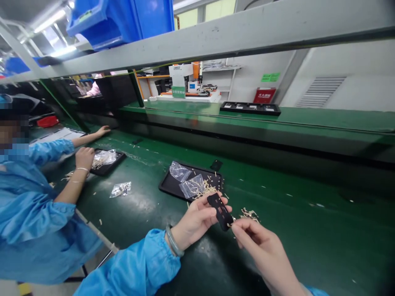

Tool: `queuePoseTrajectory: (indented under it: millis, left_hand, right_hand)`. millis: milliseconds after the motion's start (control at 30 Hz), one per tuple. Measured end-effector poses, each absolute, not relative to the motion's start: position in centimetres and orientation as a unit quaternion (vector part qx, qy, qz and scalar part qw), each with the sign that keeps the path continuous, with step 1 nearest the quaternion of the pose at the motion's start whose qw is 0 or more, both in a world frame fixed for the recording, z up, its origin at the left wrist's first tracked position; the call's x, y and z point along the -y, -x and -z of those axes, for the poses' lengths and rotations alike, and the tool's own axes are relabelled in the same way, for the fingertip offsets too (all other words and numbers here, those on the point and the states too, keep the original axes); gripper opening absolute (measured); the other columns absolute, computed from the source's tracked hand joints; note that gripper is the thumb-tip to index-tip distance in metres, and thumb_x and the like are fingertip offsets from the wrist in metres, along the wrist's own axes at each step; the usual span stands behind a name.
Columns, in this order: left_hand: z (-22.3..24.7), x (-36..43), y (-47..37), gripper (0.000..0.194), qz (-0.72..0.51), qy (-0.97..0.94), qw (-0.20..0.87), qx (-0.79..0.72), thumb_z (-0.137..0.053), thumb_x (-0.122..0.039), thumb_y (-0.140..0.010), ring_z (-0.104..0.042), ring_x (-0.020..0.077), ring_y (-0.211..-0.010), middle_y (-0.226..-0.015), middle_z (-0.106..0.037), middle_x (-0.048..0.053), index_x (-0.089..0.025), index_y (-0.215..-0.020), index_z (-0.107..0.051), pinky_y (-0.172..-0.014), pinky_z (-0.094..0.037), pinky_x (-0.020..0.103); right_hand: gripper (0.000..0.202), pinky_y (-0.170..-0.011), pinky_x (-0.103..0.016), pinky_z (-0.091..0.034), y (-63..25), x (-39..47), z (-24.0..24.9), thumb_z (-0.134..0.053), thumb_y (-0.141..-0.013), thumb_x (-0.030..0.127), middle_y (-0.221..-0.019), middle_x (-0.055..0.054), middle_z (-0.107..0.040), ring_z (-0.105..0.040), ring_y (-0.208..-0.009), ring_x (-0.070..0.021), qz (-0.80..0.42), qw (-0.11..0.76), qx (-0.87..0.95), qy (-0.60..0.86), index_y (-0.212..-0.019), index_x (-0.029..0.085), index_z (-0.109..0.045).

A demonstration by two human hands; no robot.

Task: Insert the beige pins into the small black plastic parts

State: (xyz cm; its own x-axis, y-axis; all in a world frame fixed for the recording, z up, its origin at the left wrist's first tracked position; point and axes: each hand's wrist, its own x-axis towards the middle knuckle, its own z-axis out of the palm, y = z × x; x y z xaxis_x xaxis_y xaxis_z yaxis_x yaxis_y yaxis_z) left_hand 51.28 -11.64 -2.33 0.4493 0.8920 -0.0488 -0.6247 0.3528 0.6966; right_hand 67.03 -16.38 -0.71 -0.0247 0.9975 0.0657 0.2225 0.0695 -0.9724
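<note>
My left hand (pixel 197 218) grips a flat black plastic piece (pixel 219 210) with several small cut-outs, held tilted above the green bench. The thumb lies on its near side and the fingers reach behind it. At the lower end of this piece, my right hand (pixel 257 242) is pinched at its edge; what sits between the fingertips is too small to make out. Just behind my hands is a black tray (pixel 173 185) with clear plastic bags (pixel 191 186) and many small beige strips (pixel 208 187). More strips (pixel 249 214) lie in a loose pile beyond my right hand.
At the left, a co-worker in a blue smock (pixel 40 209) reaches over another black tray (pixel 108 167). A small clear bag (pixel 121 189) and a black plate (pixel 216 165) lie on the green bench (pixel 148 213). A grey shelf beam (pixel 197 43) carrying blue bins (pixel 123 20) crosses above.
</note>
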Motion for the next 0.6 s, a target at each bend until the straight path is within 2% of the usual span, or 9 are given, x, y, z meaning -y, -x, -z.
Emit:
queuePoseTrajectory:
  millis: [300, 600]
  left_hand:
    - [1.87, 12.02, -51.5, 0.043, -0.482, -0.319, 0.781, -0.235, -0.071, -0.013, -0.067, -0.06, 0.0246, -0.099, -0.109, -0.062, 0.01, -0.016, -0.108, -0.059, -0.079, -0.048, 0.031]
    - [1.34, 12.13, -51.5, 0.042, -0.49, -0.313, 0.778, -0.239, -0.072, -0.012, -0.066, -0.061, 0.0236, -0.096, -0.107, -0.062, 0.01, -0.016, -0.106, -0.061, -0.078, -0.048, 0.03]
  right_hand:
    - [0.027, -0.047, -0.021, -0.038, -66.83, 16.75, 0.48, -0.056, -0.078, 0.04, -0.052, 0.003, -0.045, -0.042, -0.049, -0.0111, -0.436, 0.433, 0.579, 0.535, -0.061, 0.019, -0.056]
    - [0.023, -0.049, -0.022, -0.042, -66.85, 16.69, 0.59, -0.057, -0.077, 0.038, -0.058, 0.0, -0.055, -0.049, -0.052, -0.0136, -0.386, 0.444, 0.598, 0.544, -0.065, 0.019, -0.06]
